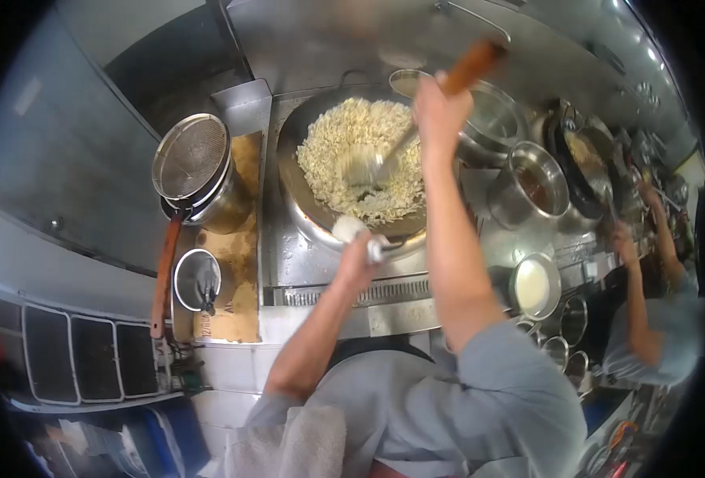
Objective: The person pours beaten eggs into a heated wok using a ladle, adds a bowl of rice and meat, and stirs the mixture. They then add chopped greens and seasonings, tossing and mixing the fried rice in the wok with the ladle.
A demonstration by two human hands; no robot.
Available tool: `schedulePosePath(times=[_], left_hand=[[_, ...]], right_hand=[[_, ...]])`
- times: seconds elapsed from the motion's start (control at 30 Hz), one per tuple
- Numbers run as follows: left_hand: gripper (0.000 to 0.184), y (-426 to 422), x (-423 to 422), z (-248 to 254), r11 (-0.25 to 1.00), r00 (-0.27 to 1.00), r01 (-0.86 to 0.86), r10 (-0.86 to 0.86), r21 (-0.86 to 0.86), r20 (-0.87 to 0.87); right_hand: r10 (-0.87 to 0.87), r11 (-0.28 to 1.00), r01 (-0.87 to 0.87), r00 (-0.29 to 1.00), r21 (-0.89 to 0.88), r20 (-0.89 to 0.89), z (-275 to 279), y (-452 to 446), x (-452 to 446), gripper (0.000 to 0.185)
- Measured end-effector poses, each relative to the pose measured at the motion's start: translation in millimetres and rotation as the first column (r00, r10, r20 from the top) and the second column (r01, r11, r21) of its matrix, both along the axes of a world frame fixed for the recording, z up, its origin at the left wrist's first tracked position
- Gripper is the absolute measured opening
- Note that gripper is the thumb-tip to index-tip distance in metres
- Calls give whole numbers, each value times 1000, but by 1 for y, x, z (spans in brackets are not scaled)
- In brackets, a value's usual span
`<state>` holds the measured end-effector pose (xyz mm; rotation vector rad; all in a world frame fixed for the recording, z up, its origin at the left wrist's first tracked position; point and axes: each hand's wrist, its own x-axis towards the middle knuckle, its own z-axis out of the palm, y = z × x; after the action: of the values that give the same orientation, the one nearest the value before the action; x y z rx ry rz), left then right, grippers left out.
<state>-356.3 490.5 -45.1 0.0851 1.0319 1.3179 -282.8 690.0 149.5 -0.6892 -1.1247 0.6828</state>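
A large wok (pixel 290 163) sits on the range, holding a heap of pale yellow fried rice (pixel 356 131). My right hand (pixel 442 111) is wrapped round the wooden handle of a wok spatula (pixel 472 65). The metal end of that spatula is down in the rice, smeared by motion, so its exact shape is hard to make out. At the wok's near rim my left hand (pixel 357 261) is closed on the wok's handle, with a white cloth (pixel 348 229) bunched there. My fingers and the cloth partly hide the handle.
Left of the wok, a mesh strainer (pixel 191 155) rests over a metal pot, near a small metal cup (pixel 196 279). Rightward stand a steel pot (pixel 560 191) and a bowl of white liquid (pixel 534 285). A co-worker (pixel 655 334) works at another wok (pixel 564 151).
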Motion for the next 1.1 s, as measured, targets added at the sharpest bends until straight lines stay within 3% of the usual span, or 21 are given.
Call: schedulePosePath(times=[0.03, 0.13, 0.23, 0.3, 0.37, 0.4, 0.43, 0.5, 0.53, 0.57, 0.6, 0.63, 0.7, 0.77, 0.83, 0.9, 0.93, 1.0, 1.03, 1.07, 1.1], left_hand=[[22, -26, 13, 15, 999, 999, -24, 22, 41, 37], [17, -108, 17, 59, 999, 989, -11, 16, -32, 145], [7, -47, 8, 57, 993, 992, -103, 106, -53, 62], [18, -34, 15, 31, 994, 992, -108, 110, -27, 63], [26, -55, 34, 28, 984, 984, -177, 178, -16, 8], [35, -90, 41, 7, 988, 983, -156, 154, 13, 105], [31, -124, 47, 24, 993, 993, -114, 114, 14, 19], [26, -138, 34, 29, 993, 979, 90, -103, 77, 178], [24, -114, 28, 30, 996, 982, 41, -55, 81, 180], [22, -72, 16, 30, 996, 984, -12, -4, 87, 177], [23, -32, 8, 27, 992, 998, 18, -11, 122, -54], [23, -14, 9, 18, 989, 962, 52, -13, 137, -273], [25, -39, 25, -3, 995, 995, -29, 38, 99, -97], [26, -89, 39, -7, 994, 999, -49, 50, 101, -9], [22, -111, 37, 28, 995, 999, -33, 29, 98, 39], [16, -83, 10, 28, 1000, 980, 27, -26, -6, 196], [12, -51, -6, 35, 987, 986, 143, -135, 79, -94], [16, -29, -5, 22, 972, 892, 184, -102, 146, -440], [16, -34, 11, 22, 1000, 982, 6, -5, 3, -191], [16, -60, 18, 10, 999, 989, 3, 4, 44, -150], [17, -97, 26, -7, 996, 994, -4, 13, 85, -106]], right_hand=[[40, 991, -49, 997, -121, -73, -2, 27, -4, 17], [488, 844, -514, 854, -150, -182, 81, 40, 42, 19], [225, 972, -220, 972, -87, 63, 56, -64, 47, 18], [35, 999, -34, 997, -12, 72, 14, -62, 13, 18], [-39, 999, 38, 976, 8, 215, 39, -36, 13, 18], [98, 992, -89, 990, -88, 104, 63, -20, 21, 19], [221, 957, -223, 975, -185, -30, 82, -18, 33, 20], [330, 932, -340, 939, -124, -93, 98, -50, 62, 22], [395, 908, -406, 912, -100, -113, 93, -77, 70, 23], [194, 976, -191, 981, -99, 14, 78, -107, 65, 25], [205, 976, -204, 979, 80, -9, 41, -114, 56, 28], [63, 997, -63, 998, 41, 20, 12, -112, 37, 27], [-164, 955, 146, 985, 257, 50, 3, -65, 17, 27], [-17, 999, 20, 999, -48, 52, 49, -29, 35, 25], [338, 933, -356, 916, -52, -217, 83, -32, 60, 24], [254, 966, -258, 959, -14, -124, 64, -76, 59, 25], [170, 984, -167, 984, 53, -54, 38, -98, 46, 25], [13, 990, -16, 1000, 141, 20, 9, -104, 25, 26], [-53, 984, 47, 998, 174, 33, 9, -84, 19, 26], [-124, 972, 112, 991, 209, 47, 15, -60, 22, 26], [35, 999, -35, 999, -7, -2, 33, -31, 31, 25]])
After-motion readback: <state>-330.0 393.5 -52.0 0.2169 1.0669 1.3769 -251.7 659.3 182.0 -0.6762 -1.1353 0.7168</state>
